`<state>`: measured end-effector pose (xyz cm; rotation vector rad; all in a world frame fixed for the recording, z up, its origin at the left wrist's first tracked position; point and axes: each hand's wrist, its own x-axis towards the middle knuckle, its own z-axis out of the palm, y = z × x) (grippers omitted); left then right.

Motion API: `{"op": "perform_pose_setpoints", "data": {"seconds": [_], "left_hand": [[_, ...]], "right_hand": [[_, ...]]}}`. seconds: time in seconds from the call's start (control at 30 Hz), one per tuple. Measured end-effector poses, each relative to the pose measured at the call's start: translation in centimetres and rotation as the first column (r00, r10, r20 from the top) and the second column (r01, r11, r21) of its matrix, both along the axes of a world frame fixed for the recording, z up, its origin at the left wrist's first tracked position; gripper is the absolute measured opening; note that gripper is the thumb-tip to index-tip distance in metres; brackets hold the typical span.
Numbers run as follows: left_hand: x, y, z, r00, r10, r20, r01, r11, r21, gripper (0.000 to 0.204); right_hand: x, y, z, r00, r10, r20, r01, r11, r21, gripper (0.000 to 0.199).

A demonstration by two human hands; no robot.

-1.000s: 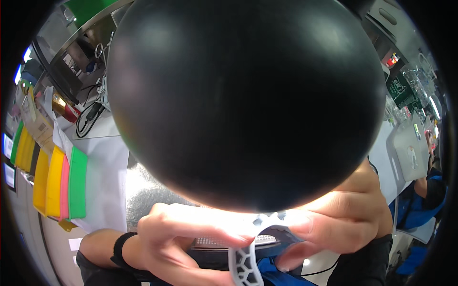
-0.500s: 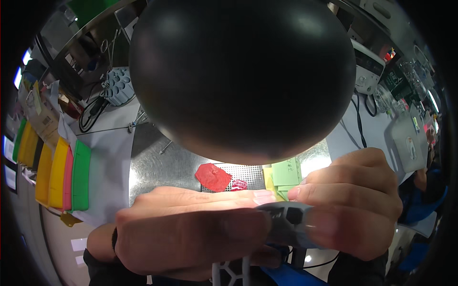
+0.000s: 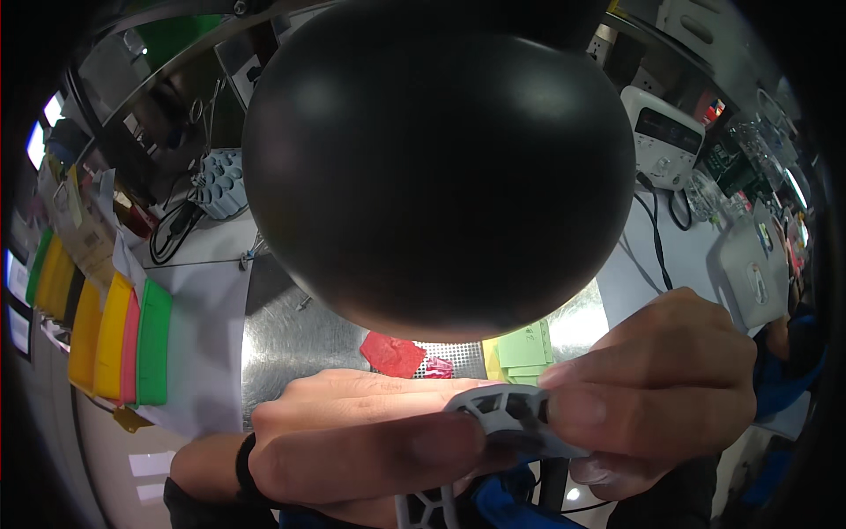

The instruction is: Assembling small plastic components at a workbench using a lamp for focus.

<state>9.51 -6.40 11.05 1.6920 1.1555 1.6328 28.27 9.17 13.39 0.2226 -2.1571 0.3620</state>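
Note:
A grey, curved lattice piece (image 3: 529, 436) with many-sided openings spans the gap between my hands, close to the camera. My left hand (image 3: 361, 441) is closed on its left end, thumb on the near side and the other fingers stretched behind. My right hand (image 3: 661, 379) pinches the right end between thumb and fingers. Below my left hand a similar grey lattice section (image 3: 427, 510) shows; whether it belongs to the same piece I cannot tell. Beyond my fingers lie a red crumpled sheet (image 3: 393, 354), a small red-and-white packet (image 3: 437, 368) and green paper notes (image 3: 525, 351).
A large black dome (image 3: 441, 176) hangs over the metal work surface (image 3: 291, 344) and hides much of it. Coloured bins (image 3: 153, 344) line the left. At the back left stands a grey tool holder (image 3: 220, 187); a white control unit with cables (image 3: 663, 145) sits back right.
The view has shifted, so the dome and bench appear lower. The grey piece has turned slightly, showing more openings along its upper edge. Both hands keep hold of it, the right a little further right.

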Motion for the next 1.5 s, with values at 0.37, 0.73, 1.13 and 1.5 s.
{"op": "perform_pose_setpoints", "data": {"seconds": [0.37,0.73,1.13,1.5], "left_hand": [[-1.1,0.7,1.8,0.984,-0.177,-0.005,0.173,0.970,-0.171,0.024],[-0.2,0.4,3.2,0.875,-0.098,0.475,0.337,0.827,-0.450,0.028],[0.6,0.6,5.1,0.583,0.204,0.787,0.498,0.675,-0.544,0.033],[1.3,0.3,4.1,0.718,0.229,0.657,0.367,0.678,-0.637,0.045]], "right_hand": [[-0.3,0.0,0.0,0.997,-0.029,-0.065,0.030,1.000,0.001,0.018],[-0.6,-1.1,-0.3,0.981,-0.131,-0.141,0.118,0.988,-0.099,0.013],[-0.9,-1.7,-0.9,0.977,-0.134,-0.163,0.112,0.984,-0.138,0.009],[-1.1,-2.6,-1.1,0.944,-0.249,-0.216,0.219,0.963,-0.155,0.011]]}}
